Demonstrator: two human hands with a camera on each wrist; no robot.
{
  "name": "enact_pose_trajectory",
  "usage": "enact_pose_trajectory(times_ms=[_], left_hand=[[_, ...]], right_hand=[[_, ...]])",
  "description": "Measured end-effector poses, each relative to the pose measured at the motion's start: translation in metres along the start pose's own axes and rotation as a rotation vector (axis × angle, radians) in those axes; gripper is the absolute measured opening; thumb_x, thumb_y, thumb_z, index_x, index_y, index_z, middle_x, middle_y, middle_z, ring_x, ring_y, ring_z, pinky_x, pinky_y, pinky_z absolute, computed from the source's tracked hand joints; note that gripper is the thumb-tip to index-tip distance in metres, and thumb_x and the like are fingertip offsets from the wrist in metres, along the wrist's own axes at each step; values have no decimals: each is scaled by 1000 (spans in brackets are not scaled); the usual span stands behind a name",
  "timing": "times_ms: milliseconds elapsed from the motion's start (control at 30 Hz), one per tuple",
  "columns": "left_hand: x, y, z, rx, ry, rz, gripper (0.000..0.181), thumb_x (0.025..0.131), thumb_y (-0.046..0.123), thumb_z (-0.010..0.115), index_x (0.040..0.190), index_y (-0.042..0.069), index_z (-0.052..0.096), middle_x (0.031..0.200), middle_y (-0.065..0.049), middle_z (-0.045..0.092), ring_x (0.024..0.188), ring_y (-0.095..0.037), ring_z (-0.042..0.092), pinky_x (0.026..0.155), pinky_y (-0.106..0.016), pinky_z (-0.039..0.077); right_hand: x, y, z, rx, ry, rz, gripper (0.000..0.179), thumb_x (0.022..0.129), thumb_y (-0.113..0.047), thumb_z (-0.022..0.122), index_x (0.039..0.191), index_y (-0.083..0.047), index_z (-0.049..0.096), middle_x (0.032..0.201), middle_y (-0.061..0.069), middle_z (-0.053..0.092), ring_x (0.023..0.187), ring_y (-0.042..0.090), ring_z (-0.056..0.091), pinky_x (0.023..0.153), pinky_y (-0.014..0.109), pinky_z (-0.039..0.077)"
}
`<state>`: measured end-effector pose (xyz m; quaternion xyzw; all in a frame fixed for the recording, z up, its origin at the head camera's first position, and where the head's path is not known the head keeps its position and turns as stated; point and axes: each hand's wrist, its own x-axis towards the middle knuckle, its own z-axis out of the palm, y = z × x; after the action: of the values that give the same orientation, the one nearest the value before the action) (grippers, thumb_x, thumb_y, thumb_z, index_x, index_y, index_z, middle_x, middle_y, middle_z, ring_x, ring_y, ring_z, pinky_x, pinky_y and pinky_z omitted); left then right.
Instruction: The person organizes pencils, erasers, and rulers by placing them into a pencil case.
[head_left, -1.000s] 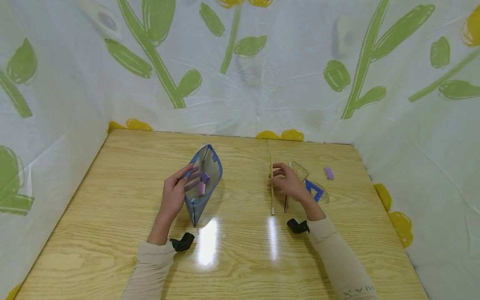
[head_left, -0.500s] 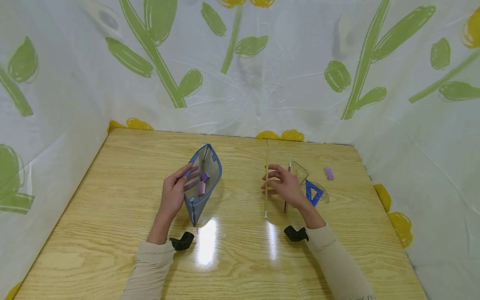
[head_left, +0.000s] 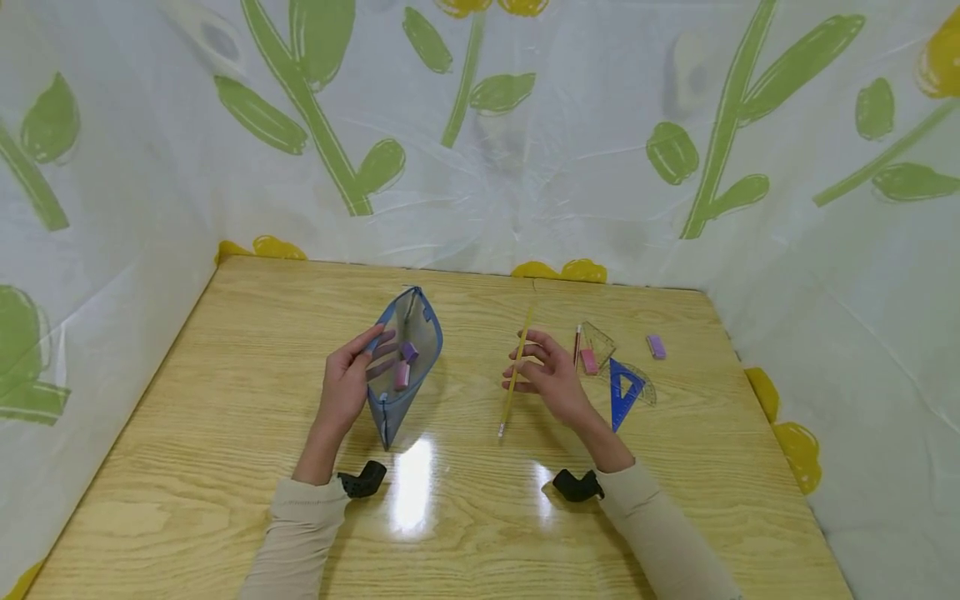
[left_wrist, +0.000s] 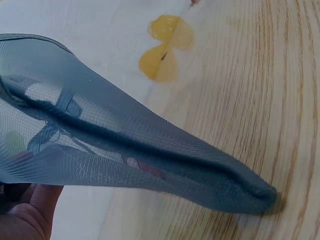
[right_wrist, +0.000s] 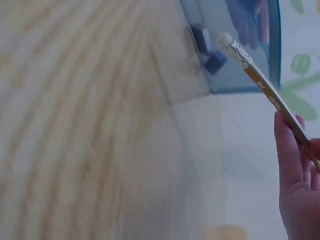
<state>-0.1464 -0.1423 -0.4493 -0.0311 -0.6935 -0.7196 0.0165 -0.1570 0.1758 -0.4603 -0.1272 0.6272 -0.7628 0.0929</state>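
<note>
My left hand (head_left: 347,385) grips the near side of a blue-grey mesh zip pouch (head_left: 427,350), fingers inside it and thumb outside. The pouch gapes open, and two purple-pink erasers (head_left: 403,375) show inside. Through the mesh in the left wrist view, the pouch (left_wrist: 125,145) stretches down to a narrow corner near the wood. To its right, my right hand (head_left: 551,379) pinches a yellow pencil (head_left: 514,375) between thumb and fingers. In the right wrist view the pencil (right_wrist: 270,95) points its white eraser end toward the pouch.
Right of my right hand lie a dark red pencil (head_left: 577,343), a pink eraser (head_left: 588,361), a clear set square (head_left: 598,340), a blue set square (head_left: 624,392) and a clear protractor (head_left: 649,390). A purple eraser (head_left: 657,347) lies farther right. Flower-printed sheeting (head_left: 510,208) borders the wooden table (head_left: 225,467).
My right hand has moved left toward the pouch with the yellow pencil, which has tilted. More of the pink eraser and blue set square shows. My left hand and the pouch have hardly moved.
</note>
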Motion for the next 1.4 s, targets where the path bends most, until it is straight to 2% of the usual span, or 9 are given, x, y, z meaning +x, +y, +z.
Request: enact_pose_trajectory(times_ms=[200, 367, 533, 700, 1067, 1400], left_hand=[[0, 0, 0, 2, 0, 0, 48, 106, -2, 25, 150, -4, 45, 145, -29, 53, 129, -39, 58, 103, -40, 54], [1, -1, 0, -6, 1, -1, 48, 106, -3, 25, 149, -4, 46, 144, -29, 54, 127, -38, 59, 102, -39, 55], [1, -2, 0, -10, 6, 5, 49, 105, -3, 25, 148, -4, 47, 143, -29, 54, 127, -39, 59, 101, -39, 55], [1, -3, 1, -13, 18, 8, 49, 105, -3, 25, 148, -4, 48, 143, -28, 55, 127, -39, 59, 101, -39, 56], [-1, -5, -1, -20, 27, 16, 47, 105, -4, 26, 147, -5, 48, 143, -28, 54, 120, -24, 66, 99, -33, 57], [-1, -7, -1, -32, 35, 29, 47, 105, -4, 26, 146, -5, 50, 142, -29, 55, 119, -24, 67, 98, -33, 58]], right_hand=[[-3, 4, 13, 68, 28, -37, 36, 100, 8, 51, 131, -10, 48, 108, 7, 60, 89, 18, 73, 83, 43, 64], [-3, 5, 23, 86, 46, -67, 35, 100, 8, 52, 129, -12, 47, 107, 3, 60, 90, 17, 72, 81, 40, 65], [-1, 7, 30, 129, 44, -136, 36, 99, 11, 51, 127, -11, 46, 108, 4, 59, 91, 17, 70, 84, 44, 64], [0, 7, 35, 131, 51, -194, 35, 99, 12, 51, 124, -12, 46, 108, 4, 59, 91, 17, 69, 83, 42, 65], [0, 3, 46, 157, 38, -284, 38, 98, 11, 53, 127, -14, 49, 111, 6, 59, 93, 18, 70, 84, 44, 64], [2, -7, 53, 70, -8, -364, 37, 99, 10, 53, 127, -13, 48, 110, 4, 59, 94, 18, 69, 83, 41, 65]])
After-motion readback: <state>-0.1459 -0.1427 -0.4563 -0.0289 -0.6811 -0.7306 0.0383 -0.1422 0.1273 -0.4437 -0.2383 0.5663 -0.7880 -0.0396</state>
